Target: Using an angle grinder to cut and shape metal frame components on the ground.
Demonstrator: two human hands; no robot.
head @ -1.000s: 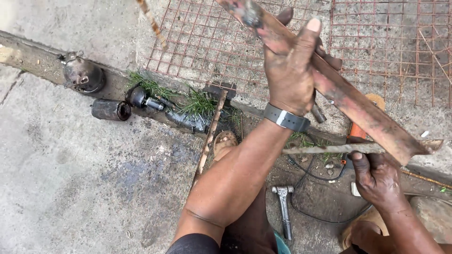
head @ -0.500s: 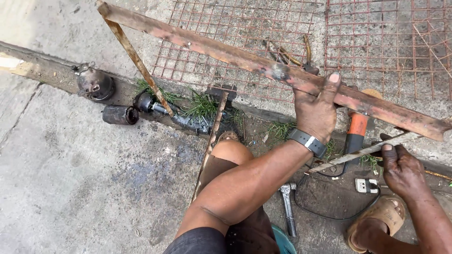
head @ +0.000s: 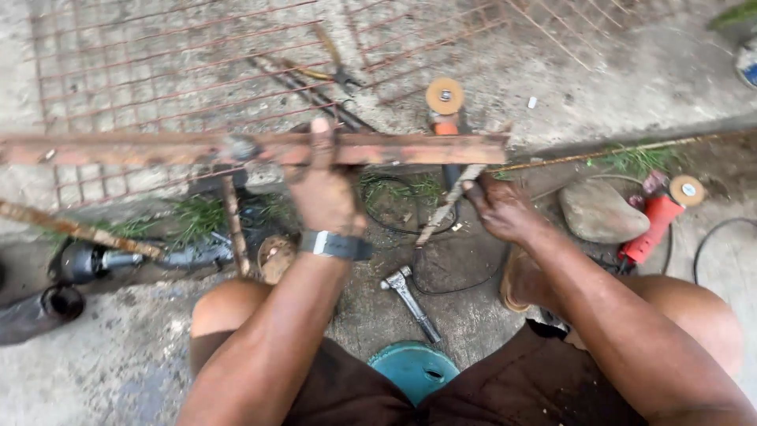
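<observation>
Left hand (head: 325, 197): yours; closed on the bar (head: 394, 148) near its middle, palm under, fingers over the top edge. Watch on the wrist.
Right hand (head: 505, 211): yours; closed on the rod (head: 445, 209), thumb and fingers pinching its upper part.
Bar position: straight ahead of your left hand, held off the ground, across your front.
Bar axis: runs left to right, nearly level. Its right end stops just above your right hand; its left end passes out of view far beyond your left hand.
Nearer hand: left holds the bar; right is just below the bar's right end, not touching the bar itself.
Rod: slants from your right hand down toward your left; its top reaches up to the bar's right end. Contact there: you cannot tell.
Bar look: flat, long, rusty red-brown, patchy; a knob-like lump just left of your left hand.
Beyond the hands: mesh (head: 158, 71) flat on concrete; orange grinder (head: 444, 106) just past the bar's right end.
Right of the right hand: stone (head: 603, 209), then red grinder (head: 662, 213).
Toward you, between the hands: hammer (head: 410, 296).
</observation>
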